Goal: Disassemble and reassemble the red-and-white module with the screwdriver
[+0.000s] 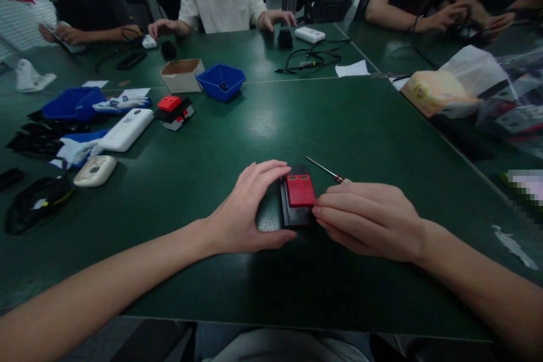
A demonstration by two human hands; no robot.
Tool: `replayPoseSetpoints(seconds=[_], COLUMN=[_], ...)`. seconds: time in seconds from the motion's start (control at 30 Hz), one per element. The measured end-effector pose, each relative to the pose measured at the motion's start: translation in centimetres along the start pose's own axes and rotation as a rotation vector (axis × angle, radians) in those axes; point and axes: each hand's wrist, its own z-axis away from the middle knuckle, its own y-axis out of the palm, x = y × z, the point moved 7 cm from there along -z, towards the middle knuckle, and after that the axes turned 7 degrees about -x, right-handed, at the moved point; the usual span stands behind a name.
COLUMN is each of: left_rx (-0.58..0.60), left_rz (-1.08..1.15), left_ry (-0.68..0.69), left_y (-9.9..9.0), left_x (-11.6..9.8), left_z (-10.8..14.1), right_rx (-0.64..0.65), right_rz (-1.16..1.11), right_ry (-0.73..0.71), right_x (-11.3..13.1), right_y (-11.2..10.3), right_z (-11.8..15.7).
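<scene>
In front of me a small black block (303, 216) lies on the table, with a red panel (301, 191) on top that has two small greenish windows. My left hand (246, 209) spans the block, fingertips at its far edge and thumb at its near edge. The closed fingers of my right hand (369, 220) meet the right edge of the red panel; the thumb is hidden. A screwdriver (324, 168) points away to the left just beyond my right hand, its handle mostly covered by the hand. I cannot tell whether the hand touches the screwdriver.
Left on the green table (263, 288) are a red, black and grey block (175, 112), a white case (128, 129), gloves, a coiled cable (36, 201) and a blue bin (74, 103). Farther off are a carton (181, 76) and another blue bin (221, 82). Several people sit around.
</scene>
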Motion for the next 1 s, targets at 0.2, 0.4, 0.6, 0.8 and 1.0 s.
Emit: replayPoseSetpoints(seconds=[0.2, 0.4, 0.6, 0.8, 1.0], left_rx=[0.048, 0.100, 0.103, 0.098, 0.070], left_rz=[-0.005, -0.024, -0.025, 0.009, 0.042], left_ry=[-0.025, -0.076, -0.096, -0.096, -0.078], left_y=[0.4, 0.9, 1.0, 0.9, 0.7], left_x=[0.1, 0.5, 0.7, 0.7, 0.6], left_z=[0.0, 0.0, 0.0, -0.1, -0.3], right_rx=[-0.015, -0.030, -0.007, 0.040, 0.069], right_rz=[0.015, -0.007, -0.005, -0.080, -0.116], right_ry=[0.015, 0.104, 0.308, 0.365, 0.346], right_x=[-0.4, -1.4, -3.1, -3.6, -3.5], right_y=[-0.2, 0.5, 1.3, 2.0, 2.2], right_z=[-0.2, 0.2, 1.0, 1.3, 1.3])
